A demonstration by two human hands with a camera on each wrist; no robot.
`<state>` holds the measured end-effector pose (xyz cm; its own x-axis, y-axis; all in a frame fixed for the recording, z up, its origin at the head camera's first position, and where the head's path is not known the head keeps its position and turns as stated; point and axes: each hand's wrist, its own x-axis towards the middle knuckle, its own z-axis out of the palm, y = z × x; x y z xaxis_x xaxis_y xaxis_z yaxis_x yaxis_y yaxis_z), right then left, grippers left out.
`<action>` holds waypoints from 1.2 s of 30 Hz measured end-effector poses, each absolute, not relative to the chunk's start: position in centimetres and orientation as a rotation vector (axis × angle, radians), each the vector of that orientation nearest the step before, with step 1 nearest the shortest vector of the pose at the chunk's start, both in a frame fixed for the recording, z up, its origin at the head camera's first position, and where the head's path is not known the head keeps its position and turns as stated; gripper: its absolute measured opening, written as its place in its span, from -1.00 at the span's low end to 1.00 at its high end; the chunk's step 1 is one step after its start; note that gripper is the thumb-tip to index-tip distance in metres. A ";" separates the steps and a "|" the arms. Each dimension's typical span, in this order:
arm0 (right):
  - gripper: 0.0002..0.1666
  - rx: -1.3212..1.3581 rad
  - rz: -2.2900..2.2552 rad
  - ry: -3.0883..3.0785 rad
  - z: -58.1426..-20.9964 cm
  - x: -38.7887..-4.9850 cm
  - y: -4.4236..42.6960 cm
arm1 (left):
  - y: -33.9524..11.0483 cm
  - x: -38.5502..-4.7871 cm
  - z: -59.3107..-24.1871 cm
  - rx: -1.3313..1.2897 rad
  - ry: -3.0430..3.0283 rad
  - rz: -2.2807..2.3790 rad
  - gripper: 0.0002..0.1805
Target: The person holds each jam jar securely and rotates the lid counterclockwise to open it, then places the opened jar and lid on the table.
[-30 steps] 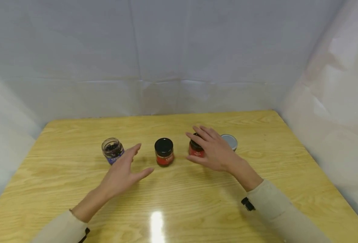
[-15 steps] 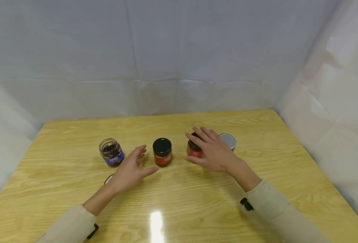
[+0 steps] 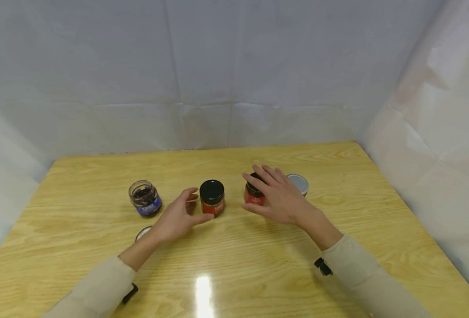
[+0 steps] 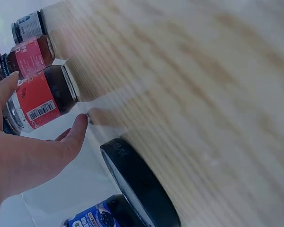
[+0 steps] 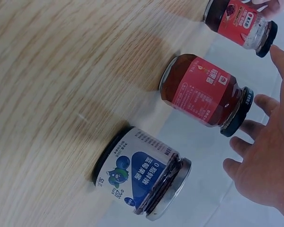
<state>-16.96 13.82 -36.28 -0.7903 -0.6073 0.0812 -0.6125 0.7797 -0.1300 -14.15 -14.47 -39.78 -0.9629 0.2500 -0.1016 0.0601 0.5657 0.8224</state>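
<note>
On a wooden table [image 3: 318, 274], the left hand [image 3: 176, 219], thumb and fingers apart, curves beside a red-labelled jar [image 3: 212, 197]; the right hand [image 3: 280, 198], fingers spread, partly hides a second jar [image 3: 254, 198] (contact unclear).

Red-labelled jars [image 3: 212, 202] [image 3: 255, 197] upright, black lids [image 3: 212, 189] seemingly tight.

three jars stand on a wooden table [image 5: 61, 71]. the right hand [image 5: 270, 156] is positioned with fingertips close to the black lid [image 5: 237, 112] of the red-labelled middle jar [image 5: 201, 90]. nearest the camera: blueberry jar [image 5: 139, 165], silver lid [image 5: 171, 194]. beyond: far jar [image 5: 239, 21], red label.
</note>
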 end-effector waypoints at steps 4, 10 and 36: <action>-0.10 1.013 0.217 -2.928 -36.3 -17.0 13.9 | -14.1 -14.6 -40.0 0.255 2.581 1.367 0.02; -0.11 1.022 0.225 -2.919 -36.3 -17.0 13.9 | -13.5 -15.3 -40.5 0.215 2.532 1.448 0.00; -0.19 1.045 0.228 -2.909 -36.3 -16.8 14.2 | -11.8 -16.0 -40.9 0.168 2.574 1.435 -0.21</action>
